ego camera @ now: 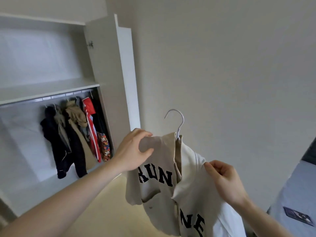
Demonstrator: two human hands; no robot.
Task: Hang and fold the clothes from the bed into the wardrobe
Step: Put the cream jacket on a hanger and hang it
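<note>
**Jersey on hanger, held before wardrobe**

Beige jersey hangs on white hanger, in the air right of the open wardrobe. Left hand fingers curl round one shoulder; right hand pinches the other. Clothes hang on the rail.

Looking like a home bedroom: built-in white wardrobe standing open, coats and jackets hanging from its rail, plain walls, edge of a bed showing at right.
</note>
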